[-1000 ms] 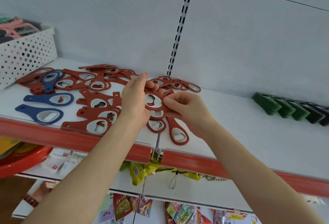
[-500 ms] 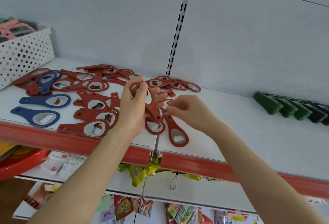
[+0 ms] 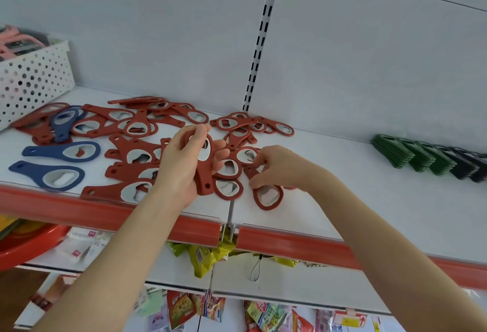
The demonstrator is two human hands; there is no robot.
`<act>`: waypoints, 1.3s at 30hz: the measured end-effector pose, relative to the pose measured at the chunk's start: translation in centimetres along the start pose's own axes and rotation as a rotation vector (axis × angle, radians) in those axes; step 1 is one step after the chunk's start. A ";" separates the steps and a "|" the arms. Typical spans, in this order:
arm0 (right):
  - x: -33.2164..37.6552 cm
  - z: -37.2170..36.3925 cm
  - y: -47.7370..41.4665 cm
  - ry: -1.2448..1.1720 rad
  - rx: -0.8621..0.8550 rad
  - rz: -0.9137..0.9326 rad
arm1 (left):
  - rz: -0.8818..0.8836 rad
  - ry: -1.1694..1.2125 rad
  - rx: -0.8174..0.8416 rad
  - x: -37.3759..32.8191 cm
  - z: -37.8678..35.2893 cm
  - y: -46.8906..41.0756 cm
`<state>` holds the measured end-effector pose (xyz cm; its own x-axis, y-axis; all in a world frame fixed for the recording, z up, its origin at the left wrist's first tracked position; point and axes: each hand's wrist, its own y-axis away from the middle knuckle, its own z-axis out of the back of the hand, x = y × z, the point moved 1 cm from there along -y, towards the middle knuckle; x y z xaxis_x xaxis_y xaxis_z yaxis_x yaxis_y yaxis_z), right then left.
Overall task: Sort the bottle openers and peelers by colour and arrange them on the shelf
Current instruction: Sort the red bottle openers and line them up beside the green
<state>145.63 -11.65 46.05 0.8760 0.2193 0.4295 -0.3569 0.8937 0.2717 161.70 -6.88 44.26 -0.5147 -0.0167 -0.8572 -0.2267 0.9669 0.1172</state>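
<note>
The white metal shelf (image 3: 342, 173) carries a white perforated plastic basket (image 3: 34, 78) far left, a crowding heap of flat red bottle openers (image 3: 137, 126) mid-shelf, and stacked green openers (image 3: 411, 155) far right. My left hand (image 3: 181, 165) clasps a red stack (image 3: 204, 176) in its grip above the heap; my right hand (image 3: 282, 168) pinches the handle of one red opener (image 3: 267, 197) lying near the front edge.

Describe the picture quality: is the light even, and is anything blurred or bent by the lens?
Head view: soft even light, no glare, faint shadows under the red openers; the wide lens makes the slotted upright lean; the left hand and right hand, gripping openers, look sharp; the packets below the shelf edge look softer.
</note>
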 end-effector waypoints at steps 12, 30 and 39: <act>1.9 1.3 0.0 -1.124 -0.251 0.063 | 0.047 0.142 0.011 0.3 0.5 0.4; 1.9 -2.5 -0.4 0.016 -0.246 0.220 | -0.145 0.166 -0.143 -1.0 1.6 0.5; 0.0 0.6 -0.5 -0.510 -0.381 0.265 | 0.006 0.054 -0.085 -1.7 2.2 -0.1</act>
<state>145.64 -12.34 46.48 0.4798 0.3209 0.8166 -0.3174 0.9312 -0.1794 164.44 -6.34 44.64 -0.5599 -0.0265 -0.8281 -0.2912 0.9420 0.1667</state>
